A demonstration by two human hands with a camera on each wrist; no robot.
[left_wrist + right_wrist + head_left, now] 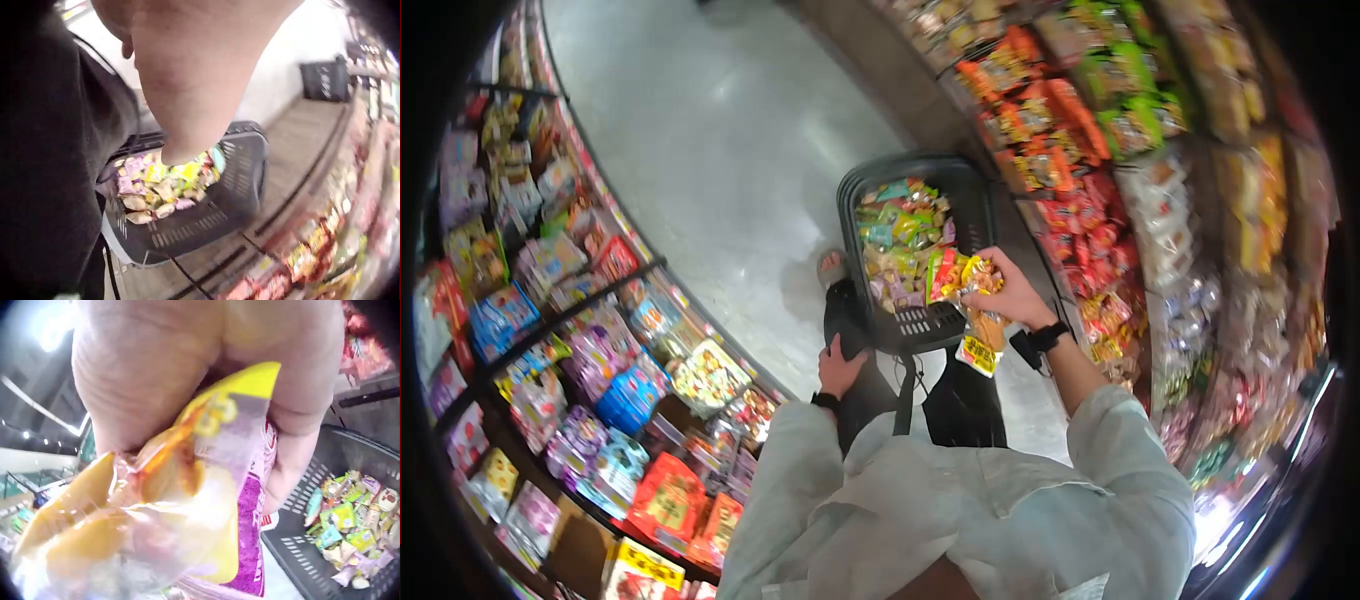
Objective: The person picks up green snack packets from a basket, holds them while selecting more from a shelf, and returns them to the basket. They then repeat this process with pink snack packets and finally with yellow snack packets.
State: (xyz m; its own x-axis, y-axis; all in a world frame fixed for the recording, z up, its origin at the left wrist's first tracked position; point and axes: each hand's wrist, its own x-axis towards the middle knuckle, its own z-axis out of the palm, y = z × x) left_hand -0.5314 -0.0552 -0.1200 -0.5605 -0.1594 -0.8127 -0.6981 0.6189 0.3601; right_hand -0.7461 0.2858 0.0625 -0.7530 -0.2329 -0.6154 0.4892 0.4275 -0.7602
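Observation:
My right hand [1008, 292] grips several snack packets [980, 352] above the near right side of a black shopping basket [990, 205]. In the right wrist view, one is a clear packet [187, 487] with yellow trim and yellowish pieces inside; a purple packet [252, 519] sits behind it. Fingers wrap over the tops of these packets. Small wrapped snacks [905, 225], green, yellow and purple, lie heaped in the basket. My left hand [838, 370] rests on the dark trouser leg near the knee, holding nothing.
Bins of bagged sweets [615, 370] run along the left. Racks on the right hold orange packets [1040, 120] and red packets [1085, 225]. Grey floor [730, 130] stretches ahead between them. Another dark basket [325, 80] stands farther off in the left wrist view.

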